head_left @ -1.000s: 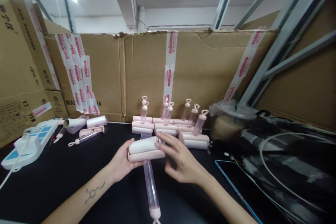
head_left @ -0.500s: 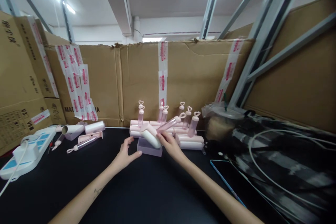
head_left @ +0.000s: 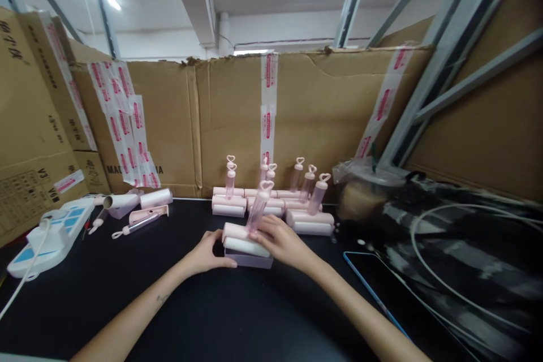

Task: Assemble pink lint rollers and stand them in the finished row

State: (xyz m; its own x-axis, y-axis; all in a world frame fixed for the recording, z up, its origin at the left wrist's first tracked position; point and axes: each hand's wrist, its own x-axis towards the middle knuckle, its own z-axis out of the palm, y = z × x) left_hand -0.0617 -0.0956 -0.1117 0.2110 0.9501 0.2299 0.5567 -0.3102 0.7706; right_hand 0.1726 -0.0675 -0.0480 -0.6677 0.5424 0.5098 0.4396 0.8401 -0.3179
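In front of me a pink lint roller (head_left: 246,245) with a white roll sits on a translucent lilac case (head_left: 250,259). Its clear pink handle, topped with a heart-shaped loop, stands up at a slight tilt. My right hand (head_left: 286,242) is closed round the base of that handle. At the case's left end is my left hand (head_left: 207,253), thumb along the front and fingers behind, gripping it. Behind them stand several finished-looking lint rollers (head_left: 311,223) in rows, handles upright. Whether the roller is fully seated in the case is hard to tell.
Loose roller parts (head_left: 148,216) lie at the back left, beside a white power strip (head_left: 51,243). A phone (head_left: 382,288), a lidded plastic cup (head_left: 365,195) and a dark bag with a white cable (head_left: 458,260) are on the right. Cardboard (head_left: 229,119) walls the back.
My right hand has lowered the lint roller from a tilted pose onto the case, its handle now more upright. My left hand has moved right and closed on the case's end.
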